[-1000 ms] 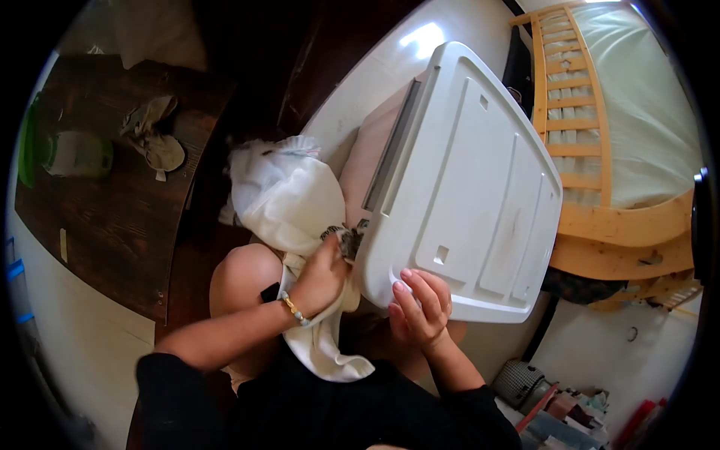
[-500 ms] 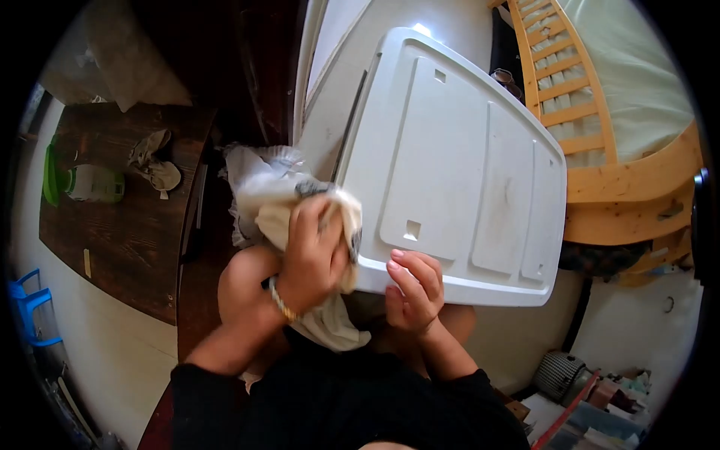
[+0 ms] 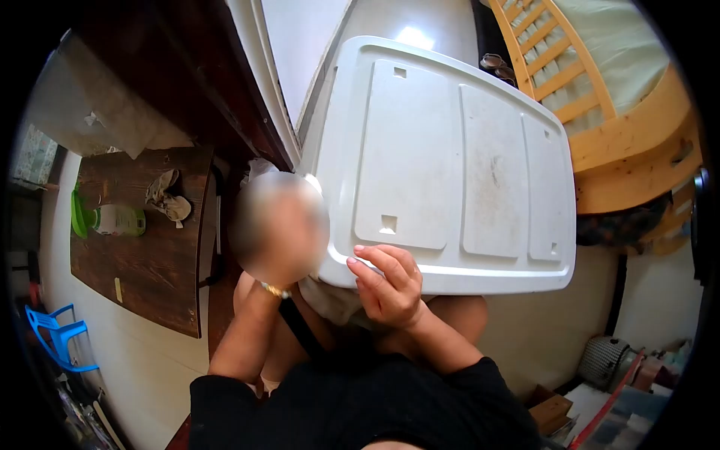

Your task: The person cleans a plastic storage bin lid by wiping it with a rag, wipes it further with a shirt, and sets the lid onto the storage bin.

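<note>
A large white plastic lid (image 3: 412,150) with raised panels and small square recesses lies in front of me, its near edge over my knees. A dark smudge marks its middle panel. My left hand (image 3: 285,225) is at the lid's near left corner; its fingers are blurred. A pale cloth (image 3: 330,296) shows below and beside that hand, bunched at the lid's edge, and the hand appears closed on it. My right hand (image 3: 394,285) rests at the near rim, fingers bent and apart from the thumb, with nothing between them.
At left a dark wooden table (image 3: 142,270) holds a green-and-clear container (image 3: 120,220) and a crumpled cloth item (image 3: 169,196). A blue plastic chair (image 3: 60,334) stands below it. A wooden bed frame (image 3: 630,169) borders the lid at right; assorted boxes (image 3: 551,412) sit lower right.
The view has shifted, and the lid now appears further left and turned. My left hand has moved up and left with the cloth. My right hand stays at the near rim.
</note>
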A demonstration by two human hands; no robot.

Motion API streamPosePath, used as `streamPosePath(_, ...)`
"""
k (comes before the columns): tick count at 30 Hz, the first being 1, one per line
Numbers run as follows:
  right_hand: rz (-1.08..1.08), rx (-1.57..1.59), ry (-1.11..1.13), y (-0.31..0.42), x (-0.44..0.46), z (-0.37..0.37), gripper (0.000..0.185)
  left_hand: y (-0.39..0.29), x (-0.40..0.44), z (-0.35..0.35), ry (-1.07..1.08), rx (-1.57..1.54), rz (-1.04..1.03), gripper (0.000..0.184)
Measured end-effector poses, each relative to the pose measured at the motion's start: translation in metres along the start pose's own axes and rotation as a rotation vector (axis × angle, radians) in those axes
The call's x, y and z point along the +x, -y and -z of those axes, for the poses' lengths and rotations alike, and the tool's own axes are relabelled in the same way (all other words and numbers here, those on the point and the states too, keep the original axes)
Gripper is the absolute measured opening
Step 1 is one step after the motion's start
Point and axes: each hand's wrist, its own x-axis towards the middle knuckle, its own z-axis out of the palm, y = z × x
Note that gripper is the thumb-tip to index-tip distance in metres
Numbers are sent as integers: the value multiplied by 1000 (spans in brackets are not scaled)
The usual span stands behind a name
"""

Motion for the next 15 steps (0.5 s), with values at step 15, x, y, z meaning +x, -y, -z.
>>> streamPosePath(15, 14, -19, -67, 2, -6, 7, 29, -10, 19, 1, 128, -96, 222, 37)
